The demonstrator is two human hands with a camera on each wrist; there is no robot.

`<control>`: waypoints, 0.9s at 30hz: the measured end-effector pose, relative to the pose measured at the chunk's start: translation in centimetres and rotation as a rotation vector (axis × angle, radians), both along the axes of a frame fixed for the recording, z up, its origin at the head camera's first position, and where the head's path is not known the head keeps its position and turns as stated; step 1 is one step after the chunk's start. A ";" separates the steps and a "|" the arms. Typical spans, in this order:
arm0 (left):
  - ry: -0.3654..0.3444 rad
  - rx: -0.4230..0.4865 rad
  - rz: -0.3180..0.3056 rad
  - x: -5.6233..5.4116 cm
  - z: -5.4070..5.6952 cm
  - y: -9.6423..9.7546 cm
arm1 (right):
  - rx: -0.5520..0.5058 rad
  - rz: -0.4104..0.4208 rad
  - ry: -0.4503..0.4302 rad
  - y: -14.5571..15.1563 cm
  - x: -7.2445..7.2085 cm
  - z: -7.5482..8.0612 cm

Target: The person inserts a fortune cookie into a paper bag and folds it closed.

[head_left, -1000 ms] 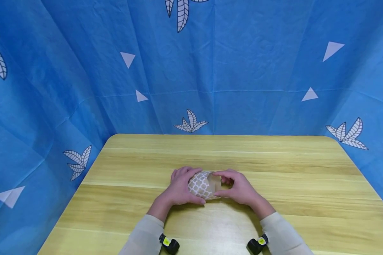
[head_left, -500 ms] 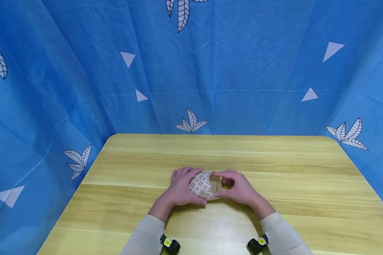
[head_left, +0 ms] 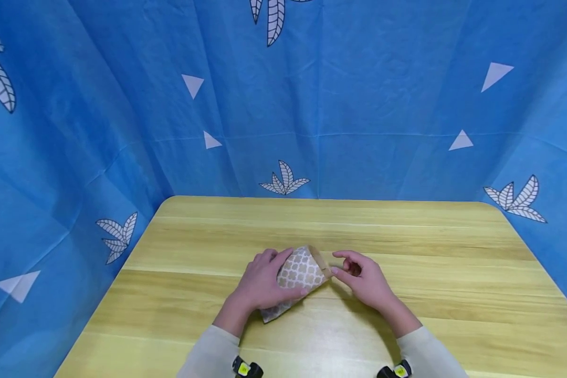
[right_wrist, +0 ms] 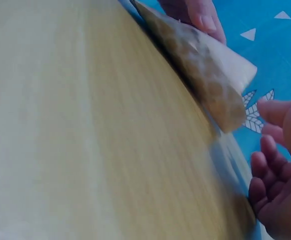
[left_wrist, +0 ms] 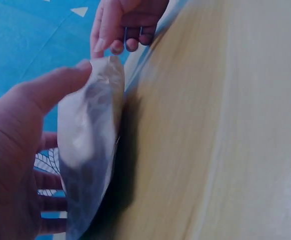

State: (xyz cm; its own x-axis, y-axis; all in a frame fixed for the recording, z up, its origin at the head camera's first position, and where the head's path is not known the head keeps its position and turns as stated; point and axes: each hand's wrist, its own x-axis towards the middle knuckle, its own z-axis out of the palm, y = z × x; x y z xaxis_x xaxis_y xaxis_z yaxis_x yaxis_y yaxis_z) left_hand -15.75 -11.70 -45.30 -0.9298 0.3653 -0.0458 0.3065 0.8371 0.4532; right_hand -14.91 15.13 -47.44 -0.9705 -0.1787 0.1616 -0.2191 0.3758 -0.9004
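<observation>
My left hand [head_left: 263, 281] grips a brown paper bag [head_left: 302, 269] with a white lattice print, thumb on its near side and fingers on the far side. The bag lies aslant, its folded-looking mouth toward the upper right and its narrow bottom end toward me. In the left wrist view the bag [left_wrist: 88, 135] stands tilted between thumb and fingers, over its dark shadow. My right hand [head_left: 365, 278] is just right of the mouth, thumb tip close to the bag's corner. The right wrist view shows that hand [right_wrist: 280, 170] apart from the bag [right_wrist: 200, 65], fingers loosely bent, nothing between them.
A light wooden table [head_left: 406, 236] with rounded far corners spreads under both hands. Behind it and along its sides hangs a blue curtain [head_left: 382, 105] printed with white leaves and triangles. Small black cameras [head_left: 247, 368] sit on the wrists.
The bag has turned, its mouth swinging up and away and its bottom end now showing at the lower left. My right hand has let go of the mouth and shifted slightly right.
</observation>
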 end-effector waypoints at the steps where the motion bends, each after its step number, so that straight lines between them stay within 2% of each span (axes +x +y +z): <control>1: 0.002 -0.016 0.005 0.2 0.2 0.1 | 0.008 -0.013 -0.014 0.0 0.2 0.1; 4: 0.013 -0.044 0.019 0.5 0.5 0.2 | 0.046 -0.041 -0.064 -0.1 0.7 0.6; 7: 0.026 -0.017 0.046 0.6 0.7 0.4 | 0.068 -0.058 -0.111 -0.5 1.1 0.9; 9: 0.027 0.043 0.071 0.5 0.6 0.5 | 0.064 -0.058 -0.142 -0.9 1.3 0.9; 12: 0.001 0.191 0.104 0.4 0.4 0.6 | 0.038 -0.051 -0.175 -1.7 1.5 1.0; 16: -0.073 0.412 0.110 0.1 -0.1 0.6 | -0.021 -0.034 -0.205 -2.7 1.7 1.0; 18: -0.106 0.487 0.108 0.1 -0.3 0.7 | -0.046 -0.032 -0.216 -3.0 1.7 1.1; 23: -0.112 0.570 0.114 0.2 -0.1 1.0 | -0.116 -0.054 -0.226 -3.2 1.8 1.5; 27: -0.093 0.642 0.088 0.2 0.6 1.3 | -0.200 -0.085 -0.211 -3.1 1.8 2.2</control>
State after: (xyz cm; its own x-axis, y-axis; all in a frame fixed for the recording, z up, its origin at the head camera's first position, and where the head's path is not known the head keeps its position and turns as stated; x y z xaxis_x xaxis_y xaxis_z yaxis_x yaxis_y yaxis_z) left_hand -15.58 -10.37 -44.71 -0.9602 0.2691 0.0743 0.1844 0.4116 0.8925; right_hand -13.09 12.07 -45.26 -0.9965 -0.0806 -0.0211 0.0049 0.1956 -0.9807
